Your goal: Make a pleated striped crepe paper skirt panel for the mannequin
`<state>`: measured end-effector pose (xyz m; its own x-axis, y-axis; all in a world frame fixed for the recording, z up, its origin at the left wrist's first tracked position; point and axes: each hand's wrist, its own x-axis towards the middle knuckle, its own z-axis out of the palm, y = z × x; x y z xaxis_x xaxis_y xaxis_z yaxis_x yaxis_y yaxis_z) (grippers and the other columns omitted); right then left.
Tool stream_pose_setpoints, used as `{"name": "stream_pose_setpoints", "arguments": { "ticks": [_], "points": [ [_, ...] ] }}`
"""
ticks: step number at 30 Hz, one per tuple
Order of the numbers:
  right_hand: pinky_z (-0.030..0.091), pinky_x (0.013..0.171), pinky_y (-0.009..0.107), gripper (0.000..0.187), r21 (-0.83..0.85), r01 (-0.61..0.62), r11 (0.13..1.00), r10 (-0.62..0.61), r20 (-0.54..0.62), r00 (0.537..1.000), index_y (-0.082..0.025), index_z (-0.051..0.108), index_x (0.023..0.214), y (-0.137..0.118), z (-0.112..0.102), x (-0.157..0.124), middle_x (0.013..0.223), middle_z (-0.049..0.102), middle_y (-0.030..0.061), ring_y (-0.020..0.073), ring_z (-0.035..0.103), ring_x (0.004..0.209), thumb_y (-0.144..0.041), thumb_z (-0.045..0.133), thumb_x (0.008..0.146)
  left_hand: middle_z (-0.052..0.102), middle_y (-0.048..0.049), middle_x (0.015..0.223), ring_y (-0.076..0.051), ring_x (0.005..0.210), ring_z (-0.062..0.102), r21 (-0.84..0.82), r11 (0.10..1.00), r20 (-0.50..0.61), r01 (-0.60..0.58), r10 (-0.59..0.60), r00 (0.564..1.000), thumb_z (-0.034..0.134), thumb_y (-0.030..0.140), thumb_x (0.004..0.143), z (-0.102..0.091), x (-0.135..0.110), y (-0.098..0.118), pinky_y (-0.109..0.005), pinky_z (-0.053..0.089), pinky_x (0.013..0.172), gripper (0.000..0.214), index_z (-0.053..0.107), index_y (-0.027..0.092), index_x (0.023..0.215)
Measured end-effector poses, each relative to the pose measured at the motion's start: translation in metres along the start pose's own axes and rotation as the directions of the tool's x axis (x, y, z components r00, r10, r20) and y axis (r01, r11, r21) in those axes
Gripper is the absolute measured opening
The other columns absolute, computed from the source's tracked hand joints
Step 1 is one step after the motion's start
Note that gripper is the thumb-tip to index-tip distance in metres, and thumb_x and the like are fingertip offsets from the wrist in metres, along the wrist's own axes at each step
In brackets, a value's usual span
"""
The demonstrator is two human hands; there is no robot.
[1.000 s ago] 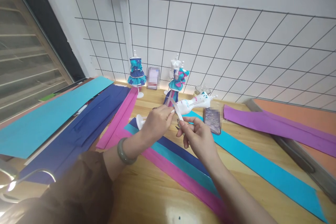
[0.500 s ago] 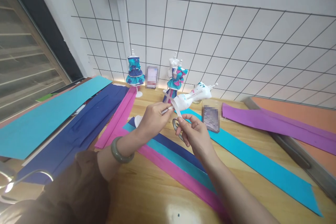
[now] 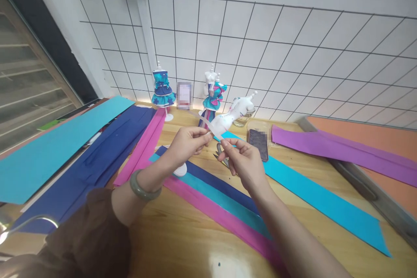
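1. On the far left, a light blue sheet (image 3: pixel 61 152) and a dark blue sheet (image 3: pixel 87 171) lie side by side, then a pink cloth (image 3: pixel 143 147).
2. A small doll form in a blue dress (image 3: pixel 163 89) stands upright near the wall.
3. The left hand (image 3: pixel 189 143), a bangle (image 3: pixel 145 186) at its wrist, has its fingers pinched together at the lower end of a white doll form (image 3: pixel 230 117), which tilts up to the right over the worktop (image 3: pixel 176 234).
4. A pale strip (image 3: pixel 213 129) crosses that lower end.
5. Scissors (image 3: pixel 219 147) sit against the right fingers; I cannot tell whether gripped.
6. The right hand (image 3: pixel 246 158) has thumb and forefinger closed on the strip's near end.
7. A phone (image 3: pixel 259 144) lies just beyond.
8. Farther right are a bright blue band (image 3: pixel 325 204) and a purple sheet (image 3: pixel 325 147).
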<state>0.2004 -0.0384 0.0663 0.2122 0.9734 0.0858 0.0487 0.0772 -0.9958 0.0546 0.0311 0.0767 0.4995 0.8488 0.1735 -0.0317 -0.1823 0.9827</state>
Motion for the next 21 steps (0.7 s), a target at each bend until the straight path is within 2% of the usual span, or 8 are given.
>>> {"name": "stream_pose_setpoints", "arguments": {
  "ticks": [2,7,11,15,18,21],
  "points": [
    [0.022,0.028,0.017,0.033,-0.006,0.005,1.000,-0.005,-0.010,1.000,-0.015,0.058,0.082,-0.001,0.000,-0.001,0.056,0.064,0.0000,0.0028,0.033,0.025,-0.047,0.056,0.075,0.042,0.0039,0.056,-0.003,0.043,0.030,-0.073,0.997,0.048,0.025,-0.021,0.999,0.060,0.039,0.073,0.000,0.001,0.000,-0.019,0.021,0.040,0.027,0.061,0.012,0.073],
    [0.024,0.027,0.018,0.035,-0.018,0.015,1.000,-0.015,-0.011,1.000,-0.016,0.058,0.084,-0.004,0.001,-0.003,0.055,0.064,-0.0003,0.0033,0.034,0.025,-0.049,0.056,0.074,0.046,0.0033,0.059,-0.002,0.043,0.032,-0.165,0.986,0.083,0.022,-0.009,0.996,0.063,0.036,0.072,0.002,0.001,0.000,-0.019,0.022,0.041,0.024,0.059,0.012,0.075],
    [0.026,0.027,0.017,0.042,-0.028,0.006,1.000,-0.006,-0.013,1.000,-0.015,0.057,0.097,-0.007,-0.003,-0.002,0.056,0.064,-0.0002,0.0034,0.034,0.026,-0.049,0.057,0.073,0.051,0.0020,0.063,-0.002,0.044,0.033,-0.246,0.967,0.174,0.059,-0.016,0.985,0.061,0.034,0.074,0.004,0.000,-0.002,-0.019,0.022,0.042,0.022,0.059,0.013,0.079],
    [0.027,0.028,0.016,0.050,-0.045,0.013,0.999,-0.013,0.006,1.000,-0.016,0.052,0.110,-0.013,-0.007,-0.003,0.057,0.063,-0.0006,0.0039,0.035,0.028,-0.048,0.057,0.073,0.050,0.0016,0.063,-0.003,0.046,0.035,-0.336,0.933,0.263,0.130,-0.040,0.964,0.059,0.032,0.076,0.007,0.000,-0.005,-0.019,0.023,0.043,0.020,0.056,0.012,0.074],
    [0.028,0.027,0.017,0.050,-0.097,0.006,0.995,-0.008,-0.017,1.000,-0.016,0.051,0.110,-0.018,-0.007,-0.005,0.054,0.062,-0.0015,0.0046,0.035,0.028,-0.049,0.057,0.073,0.049,0.0023,0.061,-0.002,0.043,0.032,-0.362,0.920,0.270,0.149,-0.049,0.962,0.058,0.033,0.077,0.010,0.001,-0.007,-0.019,0.020,0.041,0.022,0.054,0.012,0.071],
    [0.030,0.028,0.018,0.049,-0.183,0.005,0.983,-0.021,-0.088,0.996,-0.016,0.051,0.106,-0.019,-0.005,-0.008,0.052,0.060,-0.0023,0.0060,0.036,0.028,-0.051,0.056,0.073,0.048,0.0026,0.061,-0.001,0.042,0.029,-0.379,0.918,0.241,0.120,-0.027,0.970,0.057,0.033,0.078,0.011,0.002,-0.013,-0.019,0.016,0.041,0.022,0.053,0.012,0.073]
  ]
}}
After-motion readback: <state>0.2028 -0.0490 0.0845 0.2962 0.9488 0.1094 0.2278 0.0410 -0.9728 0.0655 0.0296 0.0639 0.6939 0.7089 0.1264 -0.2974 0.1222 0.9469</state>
